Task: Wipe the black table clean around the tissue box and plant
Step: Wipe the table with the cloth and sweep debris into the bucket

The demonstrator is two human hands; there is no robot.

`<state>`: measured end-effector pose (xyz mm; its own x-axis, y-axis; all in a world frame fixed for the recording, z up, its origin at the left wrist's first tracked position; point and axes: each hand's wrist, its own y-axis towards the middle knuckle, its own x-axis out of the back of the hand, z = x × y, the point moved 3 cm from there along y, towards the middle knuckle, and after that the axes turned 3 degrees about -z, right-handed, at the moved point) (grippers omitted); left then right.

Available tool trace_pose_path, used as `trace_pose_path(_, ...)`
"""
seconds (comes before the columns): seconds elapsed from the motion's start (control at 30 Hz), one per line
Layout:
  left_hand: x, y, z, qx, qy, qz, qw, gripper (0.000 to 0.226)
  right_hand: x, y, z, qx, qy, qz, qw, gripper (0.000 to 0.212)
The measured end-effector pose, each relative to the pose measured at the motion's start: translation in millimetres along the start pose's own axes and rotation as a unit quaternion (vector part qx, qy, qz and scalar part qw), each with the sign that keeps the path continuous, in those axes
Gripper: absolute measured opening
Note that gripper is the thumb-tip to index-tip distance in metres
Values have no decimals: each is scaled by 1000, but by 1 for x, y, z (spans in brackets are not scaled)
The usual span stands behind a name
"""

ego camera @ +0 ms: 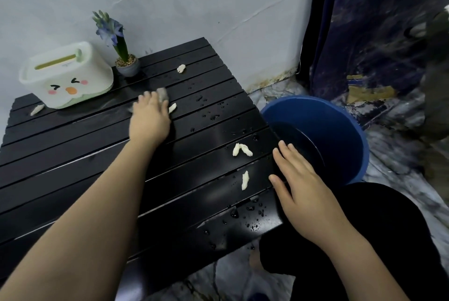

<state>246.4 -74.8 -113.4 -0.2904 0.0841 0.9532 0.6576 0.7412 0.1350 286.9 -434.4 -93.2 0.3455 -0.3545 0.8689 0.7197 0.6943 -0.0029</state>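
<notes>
Grey cloth lies under left hand fingers on black table.

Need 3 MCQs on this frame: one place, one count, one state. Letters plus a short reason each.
1. Where is the blue bucket?
A. on the table
B. on the floor at the table's right edge
C. behind the tissue box

2. How many pale crumb pieces lie on the table?
A. two
B. six
C. ten

3. What is the left hand doing?
A. pressing a grey cloth onto the slats
B. lifting the plant
C. hanging idle

Answers:
1 B, it stands on the floor beside the table.
2 B, six pieces visible.
3 A, cloth shows under the fingers.
</notes>
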Motion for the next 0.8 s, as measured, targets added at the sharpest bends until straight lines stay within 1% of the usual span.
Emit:
trace_pose_path(0.13, -19, -9, -83, -96, -75, 41, 992, 49, 1, 0, 1, 0, -1, -3, 1000, 57)
trace_pose_path(0.23, -29, -31, -143, -183, -132, 73, 972, 51, 2, 1, 1, 2, -6, -6, 1000, 57)
trace_pose_path(0.3, -27, -41, -166, -217, -170, 89, 957, 46, 2, 1, 1, 5, -10, -5, 1000, 57)
trace_pose_path(0.33, -23, -44, -171, -219, -206, 89, 949, 41, 1, 1, 1, 6, -10, -4, 1000, 57)
trace_pose_path(0.4, -13, -41, -171, -191, -306, 88, 928, 34, 2, 1, 1, 5, -5, -3, 1000, 56)
trace_pose_path(0.47, -2, -31, -159, -129, -400, 63, 905, 30, 2, 1, 1, 7, -2, -4, 1000, 56)
trace_pose_path(0.53, 12, -15, -134, -55, -478, 16, 877, 27, 3, 1, 2, 7, -2, -5, 1000, 55)
trace_pose_path(0.57, 19, -7, -117, -38, -470, -17, 882, 28, 3, 1, 2, 6, -2, -4, 1000, 55)
trace_pose_path(0.63, 24, 7, -76, -31, -373, -57, 926, 35, 3, 1, 2, 5, 0, -3, 1000, 55)
trace_pose_path(0.67, 21, 10, -56, -25, -299, -44, 953, 40, 3, 1, 2, 5, 1, -2, 1000, 55)
trace_pose_path(0.7, 15, 10, -39, -20, -213, -10, 977, 47, 4, 1, 2, 6, 1, -2, 1000, 55)
trace_pose_path(0.73, 8, 6, -28, -23, -131, 26, 991, 53, 4, 1, 1, 7, 1, -1, 1000, 55)
trace_pose_path(0.77, 1, 1, -22, -35, -73, 43, 996, 56, 4, 0, 1, 8, 2, -1, 1000, 55)
trace_pose_path(0.8, -6, -4, -23, -47, -42, 39, 997, 56, 4, 0, 0, 9, 4, -2, 1000, 55)
